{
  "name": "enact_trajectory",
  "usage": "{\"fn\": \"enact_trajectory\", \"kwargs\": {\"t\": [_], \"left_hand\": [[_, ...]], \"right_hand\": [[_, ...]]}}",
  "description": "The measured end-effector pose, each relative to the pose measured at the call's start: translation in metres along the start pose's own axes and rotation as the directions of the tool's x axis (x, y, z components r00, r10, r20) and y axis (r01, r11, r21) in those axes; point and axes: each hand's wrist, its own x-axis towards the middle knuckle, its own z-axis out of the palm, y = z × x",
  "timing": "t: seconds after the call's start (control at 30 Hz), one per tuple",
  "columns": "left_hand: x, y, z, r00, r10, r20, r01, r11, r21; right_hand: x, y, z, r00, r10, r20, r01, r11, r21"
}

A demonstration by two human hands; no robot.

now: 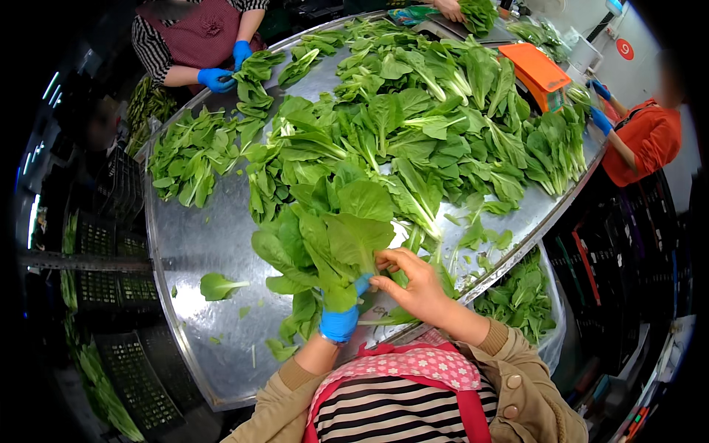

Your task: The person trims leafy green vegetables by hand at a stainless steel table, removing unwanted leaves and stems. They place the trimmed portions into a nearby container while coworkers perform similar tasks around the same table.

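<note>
My left hand (339, 324), in a blue glove, grips a bunch of leafy greens (332, 238) by its lower end. The broad leaves fan out away from me and hide much of the glove. My right hand (412, 282) is bare. Its thumb and fingertips close around the stem of a large outer leaf (360, 238) beside the gloved fingers. Both hands are over the near edge of a metal table (221, 338). Beyond the bunch lies a big heap of similar greens (410, 116), with pale stems showing.
A loose leaf (217, 286) and scraps lie left. A plastic-lined container of leaves (520, 304) stands below the table's right edge. An orange scale (534, 72) sits far right. Black crates (127, 376) stand left. Gloved co-workers' hands (219, 79) handle greens across the table.
</note>
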Motion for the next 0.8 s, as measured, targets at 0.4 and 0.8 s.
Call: {"fn": "enact_trajectory", "kwargs": {"t": [0.4,0.8], "left_hand": [[-0.014,0.003,0.009,0.974,0.224,0.044,-0.228,0.943,0.243],[0.017,0.028,-0.025,0.998,-0.063,0.024,0.059,0.660,-0.749]], "right_hand": [[-0.011,-0.009,0.003,0.954,0.294,-0.066,-0.274,0.937,0.216],[-0.036,-0.020,0.012,0.775,-0.579,0.254,0.537,0.815,0.220]]}}
